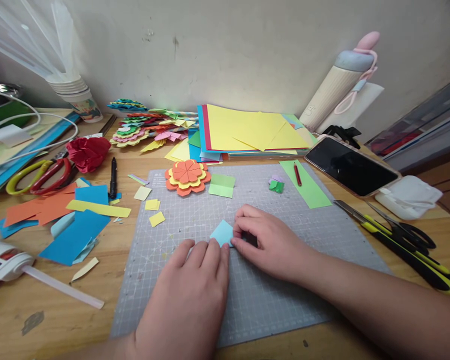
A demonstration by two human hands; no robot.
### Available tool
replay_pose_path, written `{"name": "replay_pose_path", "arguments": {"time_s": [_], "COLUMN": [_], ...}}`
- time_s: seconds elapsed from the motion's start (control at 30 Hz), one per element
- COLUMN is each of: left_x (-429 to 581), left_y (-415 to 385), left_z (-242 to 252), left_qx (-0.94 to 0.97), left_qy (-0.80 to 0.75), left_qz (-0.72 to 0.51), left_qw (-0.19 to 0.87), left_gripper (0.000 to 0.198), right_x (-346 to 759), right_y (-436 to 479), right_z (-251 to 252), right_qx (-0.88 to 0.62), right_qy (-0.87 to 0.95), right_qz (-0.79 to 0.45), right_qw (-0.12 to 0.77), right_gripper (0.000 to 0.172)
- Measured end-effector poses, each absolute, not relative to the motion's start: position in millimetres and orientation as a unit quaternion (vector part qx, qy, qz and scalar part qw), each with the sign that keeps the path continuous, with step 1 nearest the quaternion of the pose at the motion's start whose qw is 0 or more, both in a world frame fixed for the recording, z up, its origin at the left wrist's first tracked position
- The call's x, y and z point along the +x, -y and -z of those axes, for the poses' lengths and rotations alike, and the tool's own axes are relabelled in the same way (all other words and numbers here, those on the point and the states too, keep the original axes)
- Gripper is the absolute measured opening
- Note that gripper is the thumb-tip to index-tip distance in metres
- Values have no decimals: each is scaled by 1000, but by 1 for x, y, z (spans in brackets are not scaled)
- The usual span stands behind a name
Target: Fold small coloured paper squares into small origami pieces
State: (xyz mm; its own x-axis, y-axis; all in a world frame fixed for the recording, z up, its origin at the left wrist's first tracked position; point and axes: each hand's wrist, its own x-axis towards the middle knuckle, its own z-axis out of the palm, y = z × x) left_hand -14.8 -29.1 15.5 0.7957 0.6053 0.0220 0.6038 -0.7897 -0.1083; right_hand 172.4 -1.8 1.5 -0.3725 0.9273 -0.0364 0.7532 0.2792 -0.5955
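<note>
A small light blue paper piece (222, 232) lies on the grey cutting mat (165, 280), its visible part coming to a point away from me. My left hand (195, 285) rests over its near edge, fingers pressed together with the tips on the paper. At the paper's right side my right hand (264, 237) has its fingers curled in a pinch on the edge. The part of the paper under the fingers is hidden. Beyond my hands sit an orange and yellow paper flower (187, 176) and a green paper piece (221, 185).
Small yellow squares (157, 219) and a green strip (307, 187) with a red pencil lie on the mat. Scissors (408, 232) and a cutter (408, 255) are at right, a glue gun (7, 265) and blue scraps (75, 237) at left. Paper sheets (247, 130) lie behind.
</note>
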Motion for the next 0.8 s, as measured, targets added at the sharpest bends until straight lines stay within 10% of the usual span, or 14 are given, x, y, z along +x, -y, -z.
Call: {"name": "replay_pose_path", "arguments": {"time_s": [0.8], "left_x": [-18], "left_y": [31], "left_z": [-13], "left_qx": [-952], "left_qy": [291], "left_qz": [22], "left_qw": [96], "left_gripper": [51], "right_x": [168], "right_y": [2], "right_z": [0], "right_qx": [-575], "right_qy": [761], "right_qz": [-266], "right_qw": [140], "right_gripper": [15]}}
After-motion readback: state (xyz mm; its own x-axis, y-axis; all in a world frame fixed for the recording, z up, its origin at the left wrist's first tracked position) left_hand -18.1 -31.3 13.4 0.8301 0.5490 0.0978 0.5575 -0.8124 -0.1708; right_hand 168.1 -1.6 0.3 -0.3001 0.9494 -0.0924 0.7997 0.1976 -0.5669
